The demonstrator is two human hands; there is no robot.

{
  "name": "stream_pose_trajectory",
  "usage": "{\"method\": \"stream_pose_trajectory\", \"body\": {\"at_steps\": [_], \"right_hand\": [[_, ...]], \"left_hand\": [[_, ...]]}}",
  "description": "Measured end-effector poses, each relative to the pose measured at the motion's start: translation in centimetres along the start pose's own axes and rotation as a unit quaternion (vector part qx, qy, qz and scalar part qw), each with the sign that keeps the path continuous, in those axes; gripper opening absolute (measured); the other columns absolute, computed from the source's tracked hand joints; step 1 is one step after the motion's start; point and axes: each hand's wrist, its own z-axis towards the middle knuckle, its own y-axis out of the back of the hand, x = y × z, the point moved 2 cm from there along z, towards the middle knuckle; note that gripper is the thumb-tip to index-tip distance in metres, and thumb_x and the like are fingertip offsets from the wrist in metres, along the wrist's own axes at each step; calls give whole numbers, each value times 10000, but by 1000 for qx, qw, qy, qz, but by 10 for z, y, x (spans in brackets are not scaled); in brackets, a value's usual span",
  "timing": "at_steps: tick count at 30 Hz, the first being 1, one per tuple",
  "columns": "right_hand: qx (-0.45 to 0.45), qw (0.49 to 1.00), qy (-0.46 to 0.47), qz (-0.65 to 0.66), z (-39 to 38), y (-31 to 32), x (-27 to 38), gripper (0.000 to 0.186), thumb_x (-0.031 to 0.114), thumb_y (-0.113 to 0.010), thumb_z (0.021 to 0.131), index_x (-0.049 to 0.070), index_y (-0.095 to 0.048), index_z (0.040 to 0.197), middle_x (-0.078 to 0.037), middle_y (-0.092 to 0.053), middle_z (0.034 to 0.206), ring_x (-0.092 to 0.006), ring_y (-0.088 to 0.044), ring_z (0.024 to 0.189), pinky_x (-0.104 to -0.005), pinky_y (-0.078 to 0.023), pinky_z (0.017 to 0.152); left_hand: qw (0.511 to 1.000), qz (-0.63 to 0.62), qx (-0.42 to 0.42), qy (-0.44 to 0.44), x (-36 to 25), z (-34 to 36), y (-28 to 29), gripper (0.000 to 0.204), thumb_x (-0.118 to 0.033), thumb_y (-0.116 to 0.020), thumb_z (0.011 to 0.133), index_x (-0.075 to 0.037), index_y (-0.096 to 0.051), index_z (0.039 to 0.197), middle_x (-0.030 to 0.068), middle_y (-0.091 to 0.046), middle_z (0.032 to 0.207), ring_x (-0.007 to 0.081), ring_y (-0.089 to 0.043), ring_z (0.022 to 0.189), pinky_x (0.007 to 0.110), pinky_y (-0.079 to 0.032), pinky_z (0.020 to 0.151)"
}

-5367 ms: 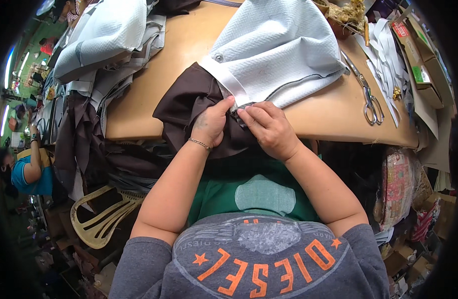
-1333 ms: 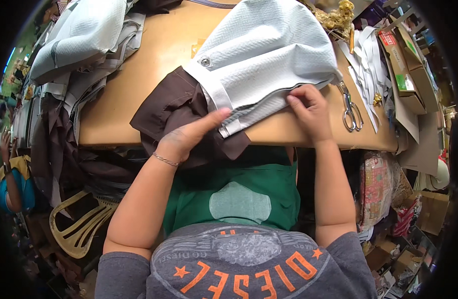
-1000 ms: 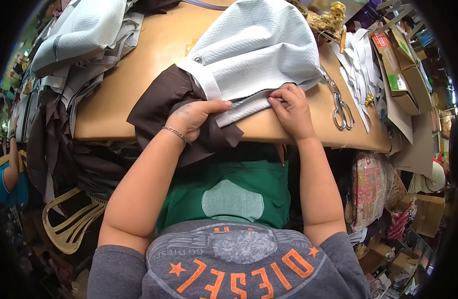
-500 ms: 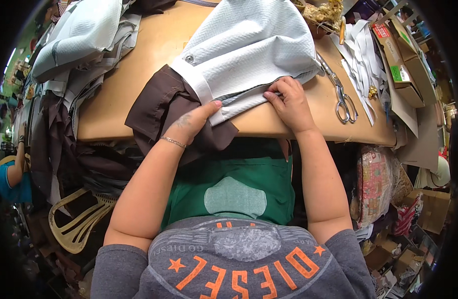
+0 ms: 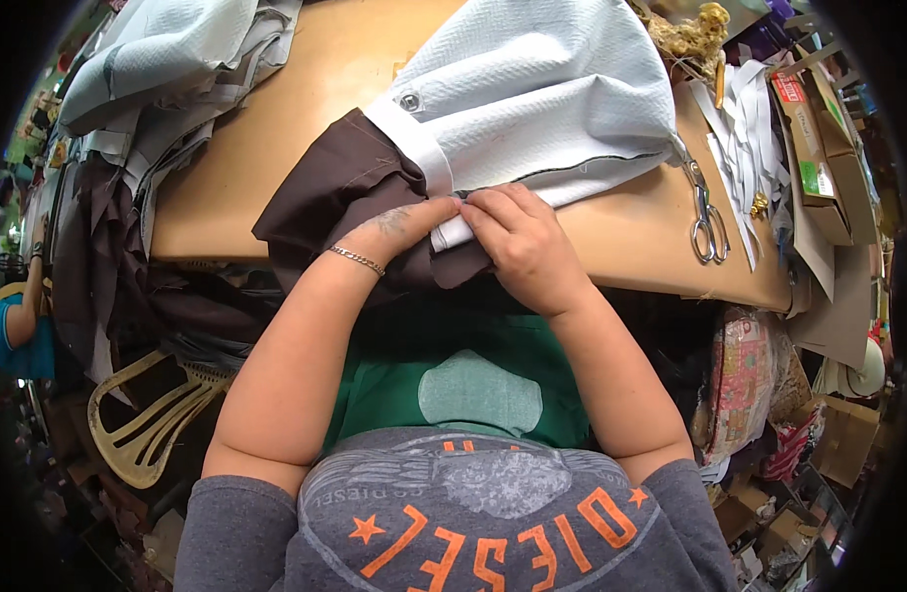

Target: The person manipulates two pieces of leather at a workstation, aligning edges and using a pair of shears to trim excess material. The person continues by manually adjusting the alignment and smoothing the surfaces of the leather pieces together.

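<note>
A white textured fabric piece point(image 5: 562, 99) lies across the table's near middle, with a smooth white band point(image 5: 412, 144) and a round metal fitting point(image 5: 408, 103) at its left end. Dark brown cloth point(image 5: 320, 192) spreads out from that band and hangs over the table's front edge. My left hand point(image 5: 404, 229) rests over the brown cloth, its thumb and fingers closed on the white fabric's near edge by the band. Right beside it, my right hand point(image 5: 521, 242) pinches the same edge, fingertips meeting the left thumb. A dark seam line runs rightward from there. The pinched layers are partly hidden.
Large scissors point(image 5: 708, 222) lie on the tan table point(image 5: 261, 168) to the right, beside a heap of white strips point(image 5: 752, 128). Cardboard boxes point(image 5: 819, 148) stand at the far right. More white fabric pieces point(image 5: 172, 74) are piled at the left, near a chair back point(image 5: 148, 419).
My right hand has slid left along the fabric's edge to meet my left hand. The whole view has shifted a little, and the dark gap in the edge looks narrower.
</note>
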Motion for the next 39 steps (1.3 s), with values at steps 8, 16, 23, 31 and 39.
{"method": "stream_pose_trajectory", "body": {"at_steps": [8,16,23,31,39], "right_hand": [[79,993,-69,-53,5,-6,7,211,101,-481,708,-8,-548,876,-92,-527,895,-234,-519,892,-322,-416,792],[140,980,-83,-111,15,-3,18,267,95,-475,697,-46,-548,912,-124,-513,941,-242,-503,951,-313,-418,795],[164,978,-66,-112,18,-3,18,274,109,-482,692,-57,-555,896,-140,-511,935,-257,-502,951,-310,-416,807],[219,954,-100,-180,23,-2,19,290,116,-486,699,-75,-560,904,-156,-519,930,-262,-513,953,-335,-422,818],[227,941,-131,-215,19,4,7,296,97,-481,707,-86,-555,928,-158,-518,935,-272,-522,955,-338,-432,807]], "left_hand": [[326,-912,203,142,14,-4,-2,368,-229,-234,928,-33,-369,1208,33,-369,1240,147,-307,1157,293,-204,1018],[314,-907,279,21,20,-10,-6,452,-126,-276,907,45,-193,1317,118,-180,1393,176,-201,1282,261,-176,1074],[197,-956,202,84,10,-23,-13,459,-131,-274,905,48,-188,1318,131,-166,1399,192,-191,1290,274,-172,1078],[219,-965,78,120,4,-26,-13,445,-158,-279,917,52,-220,1306,140,-211,1377,212,-243,1264,317,-197,1076],[317,-938,15,142,-5,-29,-14,422,-217,-278,944,33,-281,1284,114,-297,1328,210,-329,1199,359,-265,1050]]}}
